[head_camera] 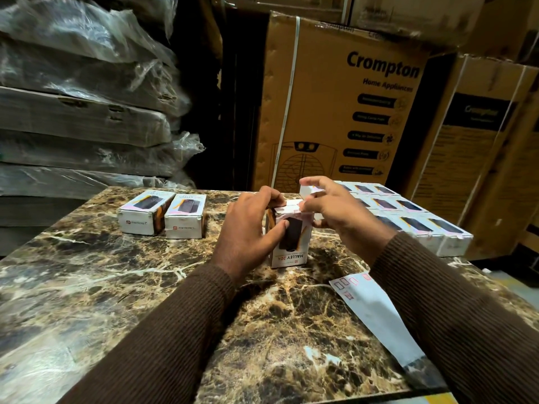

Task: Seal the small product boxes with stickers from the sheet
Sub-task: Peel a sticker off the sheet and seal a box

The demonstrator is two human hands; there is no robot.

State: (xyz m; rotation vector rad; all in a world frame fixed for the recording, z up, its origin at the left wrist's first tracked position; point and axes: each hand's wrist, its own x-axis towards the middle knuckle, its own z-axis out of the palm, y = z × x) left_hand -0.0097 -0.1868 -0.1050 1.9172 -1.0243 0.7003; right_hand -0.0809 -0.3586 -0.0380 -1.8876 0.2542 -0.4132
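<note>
Left hand (250, 225) is wrapped round the upright box (291, 237) — thumb laid on its front face, fingers curled over the top left corner — so the box is held steady on the marble table (122, 287). Right hand (329, 208) is bent over the box's top flap from the other side, fingertips brought together at the flap edge; a sticker seems to be pinched or pressed there, though the sticker itself cannot be made out. To do this step well, the flap should be kept fully closed by the left hand while the sticker is laid across the seam, half on the flap and half on the side, then rubbed flat from the middle outward so no corner lifts. Near the right forearm, the sticker sheet (376, 313) lies on the table with only a few stickers seen at its far end. Two boxes (163, 214) lie side by side at the far left — a larger batch of boxes (408, 220) is packed in rows at the far right. Big cartons (335, 100) are stacked behind.
</note>
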